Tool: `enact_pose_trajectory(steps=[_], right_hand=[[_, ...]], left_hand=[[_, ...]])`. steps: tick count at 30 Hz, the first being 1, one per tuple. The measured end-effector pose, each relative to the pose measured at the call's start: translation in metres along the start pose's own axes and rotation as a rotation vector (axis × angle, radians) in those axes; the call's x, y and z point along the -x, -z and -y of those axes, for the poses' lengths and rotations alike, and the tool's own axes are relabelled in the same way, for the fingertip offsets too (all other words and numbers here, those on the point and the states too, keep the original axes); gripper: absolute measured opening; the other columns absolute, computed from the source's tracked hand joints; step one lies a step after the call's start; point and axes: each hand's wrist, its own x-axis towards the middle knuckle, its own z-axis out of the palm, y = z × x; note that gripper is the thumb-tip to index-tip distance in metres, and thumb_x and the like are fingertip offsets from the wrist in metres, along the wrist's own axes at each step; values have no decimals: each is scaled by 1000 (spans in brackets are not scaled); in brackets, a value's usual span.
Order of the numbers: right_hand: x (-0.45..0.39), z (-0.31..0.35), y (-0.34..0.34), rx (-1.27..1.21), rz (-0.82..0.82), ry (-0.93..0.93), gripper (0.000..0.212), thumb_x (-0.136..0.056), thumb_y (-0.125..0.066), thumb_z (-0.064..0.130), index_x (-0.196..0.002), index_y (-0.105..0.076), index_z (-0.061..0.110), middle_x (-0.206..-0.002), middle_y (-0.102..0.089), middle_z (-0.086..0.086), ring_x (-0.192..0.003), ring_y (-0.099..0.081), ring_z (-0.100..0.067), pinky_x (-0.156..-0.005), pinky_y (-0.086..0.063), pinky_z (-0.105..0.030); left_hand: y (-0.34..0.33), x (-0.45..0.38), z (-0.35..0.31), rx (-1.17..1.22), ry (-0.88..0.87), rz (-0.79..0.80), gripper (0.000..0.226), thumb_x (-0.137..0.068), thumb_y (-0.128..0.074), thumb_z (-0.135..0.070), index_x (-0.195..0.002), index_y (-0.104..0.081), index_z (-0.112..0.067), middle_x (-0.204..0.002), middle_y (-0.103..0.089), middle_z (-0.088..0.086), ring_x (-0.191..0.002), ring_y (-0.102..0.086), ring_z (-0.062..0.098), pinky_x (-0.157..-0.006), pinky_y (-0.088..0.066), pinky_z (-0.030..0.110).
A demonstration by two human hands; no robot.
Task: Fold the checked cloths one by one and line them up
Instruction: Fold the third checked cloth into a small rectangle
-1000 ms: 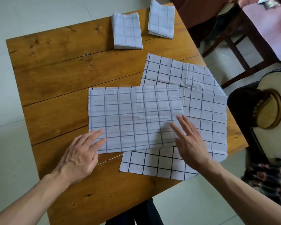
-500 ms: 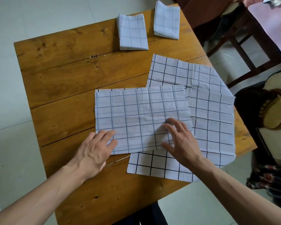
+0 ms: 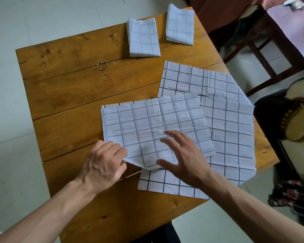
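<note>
Half-folded cloth (image 3: pixel 153 125): left hand (image 3: pixel 104 165) pinches near-left corner, right hand (image 3: pixel 184 155) flat atop.

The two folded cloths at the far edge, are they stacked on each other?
No, the folded cloths lie side by side with bare table between them.

Open tabletop: bare wood of the table (image 3: pixel 63 88) on the left and far-left, free for a hand.
Far edge: two folded cloths (image 3: pixel 144 38) (image 3: pixel 180 25) sit apart.
Right side: spread cloth (image 3: pixel 226 120) overhangs the edge; a guitar (image 3: pixel 300 120), possibly leaning, stands just beside it.
Far right: wooden chair (image 3: pixel 270 41).
</note>
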Motion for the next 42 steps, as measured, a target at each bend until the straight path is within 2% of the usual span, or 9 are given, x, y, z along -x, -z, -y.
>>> enact_pose_trajectory(steps=[4,7,11,15,17,19,25,31,42], right_hand=[[-1,14,-5,77,3,88,74,-81,-56,68,-139,-45,24,-147,-44,-1,-137,-37,-19,-111,-32,-36],[0,12,-3,25,-152,126,34,-82,-72,35,-112,-64,20,-117,-62,1,-110,-54,-17,-88,-51,-37],[1,-1,3,-32,-288,131,12,-84,-70,12,-92,-67,19,-96,-64,4,-92,-55,-16,-74,-48,-37],[10,-19,12,-72,-347,160,13,-85,-73,9,-95,-68,16,-98,-64,2,-94,-57,-18,-77,-49,-38],[13,-26,15,-88,-384,184,12,-85,-73,8,-96,-69,13,-98,-65,-1,-95,-59,-21,-78,-49,-39],[17,-30,15,-71,-396,202,11,-85,-72,10,-96,-70,12,-99,-66,-1,-96,-60,-22,-78,-49,-38],[20,-38,7,25,-328,91,18,-77,-77,17,-93,-69,20,-97,-65,3,-90,-57,-20,-74,-43,-31],[14,-34,4,50,-418,137,26,-82,-44,7,-82,-68,15,-88,-65,0,-83,-57,-23,-68,-44,-36],[8,-62,11,-14,-499,141,16,-83,-58,-1,-85,-70,9,-92,-67,-3,-90,-60,-28,-74,-47,-40]], left_hand=[[10,-23,-25,88,-68,-67,8,-72,-67,-10,-72,-61,-15,-65,-55,-1,-58,-48,19,-60,-38,35],[21,-41,-42,178,-173,-85,7,-74,-68,-14,-76,-62,-16,-70,-57,-2,-62,-50,18,-62,-39,32],[26,-56,-49,274,-219,-76,11,-77,-70,-22,-84,-64,-16,-76,-59,-4,-70,-52,15,-63,-44,33],[13,-55,-24,329,-109,-14,21,-85,-69,-40,-89,-65,-19,-86,-63,-7,-79,-56,14,-68,-42,34],[4,-53,-7,214,-91,7,9,-85,-72,-23,-87,-64,-20,-89,-65,-6,-82,-56,16,-68,-33,31],[-2,-53,4,147,-48,14,33,-71,-76,7,-81,-61,-20,-84,-62,-5,-77,-53,18,-68,-29,30],[7,-59,3,117,-78,-54,15,-77,-77,-11,-80,-63,-12,-77,-61,3,-67,-56,27,-64,-40,38],[27,-44,-3,13,-101,-100,18,-69,-72,0,-75,-61,-14,-70,-58,2,-62,-54,27,-61,-37,37],[14,-20,-38,87,-221,-20,39,-51,-63,16,-74,-63,-16,-68,-55,-2,-60,-45,17,-60,-40,34]])
